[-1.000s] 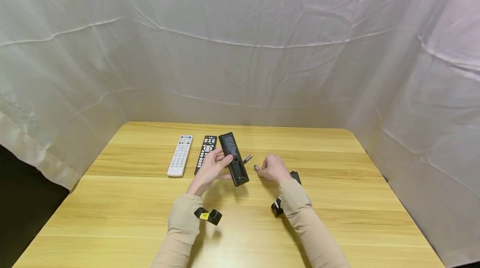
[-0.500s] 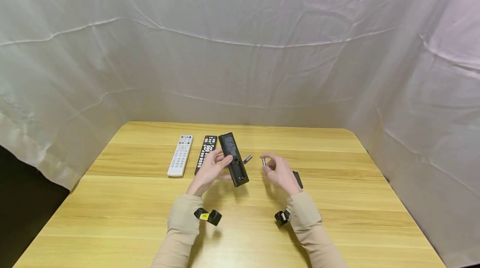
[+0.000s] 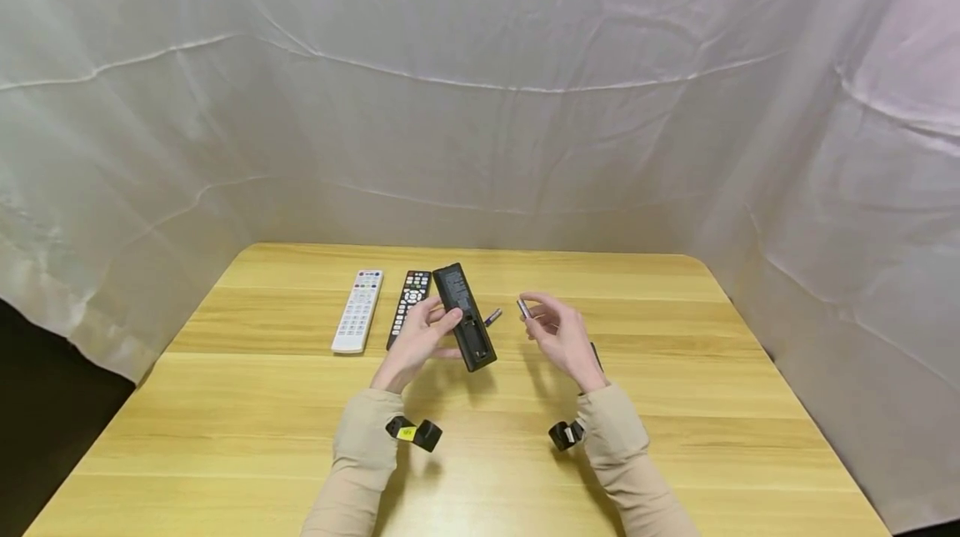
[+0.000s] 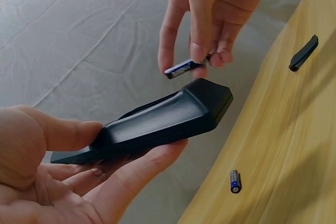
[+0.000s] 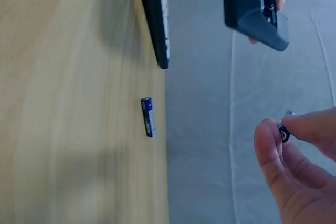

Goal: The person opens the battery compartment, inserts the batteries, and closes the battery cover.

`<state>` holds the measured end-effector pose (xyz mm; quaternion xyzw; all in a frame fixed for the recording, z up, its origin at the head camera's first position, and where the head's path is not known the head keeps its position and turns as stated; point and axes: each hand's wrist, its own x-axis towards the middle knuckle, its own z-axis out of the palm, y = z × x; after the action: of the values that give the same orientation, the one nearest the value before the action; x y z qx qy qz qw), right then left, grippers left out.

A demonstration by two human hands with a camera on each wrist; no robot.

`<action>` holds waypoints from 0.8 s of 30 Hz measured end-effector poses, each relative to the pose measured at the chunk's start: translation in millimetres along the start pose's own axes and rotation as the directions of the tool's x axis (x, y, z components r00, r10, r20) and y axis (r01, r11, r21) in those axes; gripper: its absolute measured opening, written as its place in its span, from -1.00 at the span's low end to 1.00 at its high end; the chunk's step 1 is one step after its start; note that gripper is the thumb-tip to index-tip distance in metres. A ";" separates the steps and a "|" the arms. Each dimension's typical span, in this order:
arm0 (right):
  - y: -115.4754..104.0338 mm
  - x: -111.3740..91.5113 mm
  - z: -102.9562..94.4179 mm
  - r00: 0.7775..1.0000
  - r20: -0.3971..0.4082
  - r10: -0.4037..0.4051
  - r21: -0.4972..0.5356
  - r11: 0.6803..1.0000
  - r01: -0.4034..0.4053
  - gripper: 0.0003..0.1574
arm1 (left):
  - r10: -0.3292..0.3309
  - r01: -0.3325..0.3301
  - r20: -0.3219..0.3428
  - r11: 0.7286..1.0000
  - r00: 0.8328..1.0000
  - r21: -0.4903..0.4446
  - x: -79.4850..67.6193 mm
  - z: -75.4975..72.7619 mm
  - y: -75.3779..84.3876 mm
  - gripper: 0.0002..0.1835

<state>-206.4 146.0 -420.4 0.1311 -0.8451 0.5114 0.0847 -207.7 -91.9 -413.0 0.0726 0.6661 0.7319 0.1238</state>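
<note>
My left hand point(image 3: 418, 338) grips a black remote control point(image 3: 463, 316) above the table, its back turned up and its battery compartment point(image 3: 473, 338) uncovered. In the left wrist view the thumb lies on one side of the remote and the fingers pass beneath it. Just to the right, my right hand point(image 3: 561, 339) pinches a small battery point(image 3: 523, 308) between thumb and fingertips, held in the air apart from the remote. A second battery point(image 5: 148, 117), blue and silver, lies on the table behind the remote.
A white remote point(image 3: 357, 312) and another black remote point(image 3: 409, 308) lie face up on the wooden table point(image 3: 247, 404), left of my hands. The black battery cover point(image 4: 303, 53) rests on the table, mostly hidden behind my right hand in the head view. Grey curtains surround the table.
My right hand has lifted the battery off the table and turned it between the fingertips, the wrist rotating. The left hand and its remote have stayed nearly still.
</note>
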 end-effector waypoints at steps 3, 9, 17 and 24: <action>-3.0 -1.0 0.8 1.000 -0.002 -0.012 0.015 1.000 0.012 -0.54 | 0.001 -0.001 0.003 1.000 1.000 -0.012 -0.3 -0.4 0.0 -0.51; -6.4 -3.5 2.7 0.999 -0.011 -0.038 0.053 0.998 0.038 -0.63 | 0.003 -0.003 0.005 1.000 1.000 -0.021 0.9 -0.6 -1.0 -0.52; -6.9 -5.8 4.9 0.987 0.004 -0.159 0.034 0.987 0.159 -0.73 | -0.005 0.005 -0.011 1.000 1.000 -0.029 2.4 0.6 -1.4 -0.52; -6.1 -6.8 7.6 0.931 0.007 -0.364 -0.010 0.931 0.364 -0.82 | -0.007 0.006 -0.025 0.999 1.000 -0.046 1.9 1.5 -1.1 -0.52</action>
<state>-198.1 137.6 -420.7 0.2863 -0.8091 0.4819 0.1764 -209.0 -89.9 -414.1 0.0585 0.6507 0.7476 0.1194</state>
